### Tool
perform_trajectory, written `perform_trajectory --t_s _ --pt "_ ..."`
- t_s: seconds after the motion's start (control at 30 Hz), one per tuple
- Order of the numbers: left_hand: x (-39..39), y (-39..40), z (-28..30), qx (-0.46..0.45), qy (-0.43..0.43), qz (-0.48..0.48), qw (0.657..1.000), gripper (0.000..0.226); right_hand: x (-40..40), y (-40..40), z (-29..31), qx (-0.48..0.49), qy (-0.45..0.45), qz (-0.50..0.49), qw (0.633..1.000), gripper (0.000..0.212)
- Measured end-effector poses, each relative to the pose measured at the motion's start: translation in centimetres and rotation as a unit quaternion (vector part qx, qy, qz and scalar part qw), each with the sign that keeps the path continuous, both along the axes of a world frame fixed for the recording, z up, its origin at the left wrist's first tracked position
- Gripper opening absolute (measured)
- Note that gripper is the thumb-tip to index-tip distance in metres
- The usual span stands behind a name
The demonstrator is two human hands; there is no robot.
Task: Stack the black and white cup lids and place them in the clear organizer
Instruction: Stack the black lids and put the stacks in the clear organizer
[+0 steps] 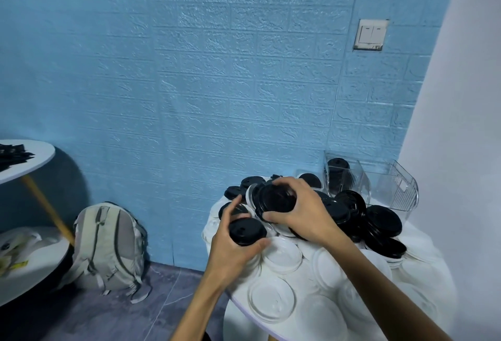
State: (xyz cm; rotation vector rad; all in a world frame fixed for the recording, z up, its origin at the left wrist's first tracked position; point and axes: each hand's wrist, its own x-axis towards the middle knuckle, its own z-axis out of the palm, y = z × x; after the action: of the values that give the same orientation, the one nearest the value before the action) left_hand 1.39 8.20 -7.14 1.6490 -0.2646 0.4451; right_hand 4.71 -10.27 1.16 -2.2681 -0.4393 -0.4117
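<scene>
A small white round table (244, 306) is heaped with black lids (382, 218) at the back and white lids (272, 298) at the front. My left hand (230, 251) grips a single black lid (247, 231) by its rim. My right hand (303, 210) holds a tilted stack of black lids (275, 198) just above the heap, with a white lid behind it. The clear organizer (401, 191) stands at the table's back right by the wall. Its left compartment holds a few black lids (337, 164).
A blue brick-pattern wall runs behind the table, and a white wall closes in on the right. A grey backpack (108, 248) leans on the floor to the left. Another white two-tier table (24, 161) stands at the far left with dark items on top.
</scene>
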Motion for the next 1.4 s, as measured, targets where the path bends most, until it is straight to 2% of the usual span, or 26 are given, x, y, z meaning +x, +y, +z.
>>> perform_trajectory --t_s 0.1,0.2,0.33,0.6,0.7,0.77,0.83,0.87,0.93,1.0,1.1,1.2,1.3,1.4 --pt "-0.3 -0.8 0.8 -0.016 0.002 -0.026 1.0 0.118 -1.6 1.0 0.4 0.012 0.084 0.089 0.992 0.062" --pt "-0.9 -1.6 1.4 -0.005 -0.008 -0.045 0.999 0.122 -2.0 1.7 0.0 0.028 0.137 0.121 0.983 0.055" --pt "-1.2 -1.4 1.3 0.01 -0.024 -0.037 0.999 0.122 -1.9 1.5 -0.7 0.076 0.158 0.153 0.973 0.059" --pt "-1.4 -0.5 1.0 0.025 -0.047 0.02 0.998 0.089 -1.3 3.0 -1.7 0.093 0.125 0.137 0.978 0.07" --pt "-1.3 0.2 0.8 0.01 -0.036 0.06 0.998 0.064 -0.9 4.0 -1.8 0.077 0.127 0.137 0.979 0.074" --pt "-1.1 1.0 0.6 0.0 -0.025 0.084 0.996 0.054 -0.4 4.8 -1.3 0.094 0.153 0.156 0.971 0.07" --pt "-0.8 2.0 0.3 -0.018 -0.011 0.096 0.995 0.053 1.0 5.7 -0.7 0.121 0.162 0.141 0.969 0.056" --pt "-0.6 2.6 0.1 -0.029 -0.003 0.101 0.994 0.054 2.0 6.1 -0.5 0.109 0.144 0.116 0.977 0.05" --pt "-0.3 3.8 -0.2 -0.047 0.009 0.108 0.993 0.057 4.1 6.9 -0.4 0.022 0.088 0.066 0.994 0.043" --pt "-0.2 4.7 -0.4 -0.054 0.018 0.113 0.992 0.06 5.7 7.8 -0.7 -0.084 0.049 0.07 0.993 0.048" --pt "-0.1 5.4 -0.5 -0.056 0.02 0.116 0.991 0.063 6.9 9.3 -1.2 -0.26 0.035 0.086 0.961 0.066" --pt "0.0 6.0 -0.7 -0.045 0.019 0.117 0.992 0.064 7.4 9.9 -2.1 -0.39 0.081 0.073 0.914 0.084" --pt "0.2 6.4 -0.8 -0.043 0.018 0.115 0.992 0.057 7.6 10.0 -2.4 -0.437 0.124 0.067 0.888 0.093" --pt "0.3 6.5 -0.8 -0.05 0.015 0.11 0.993 0.058 8.0 9.7 -2.5 -0.415 0.111 0.066 0.901 0.087"
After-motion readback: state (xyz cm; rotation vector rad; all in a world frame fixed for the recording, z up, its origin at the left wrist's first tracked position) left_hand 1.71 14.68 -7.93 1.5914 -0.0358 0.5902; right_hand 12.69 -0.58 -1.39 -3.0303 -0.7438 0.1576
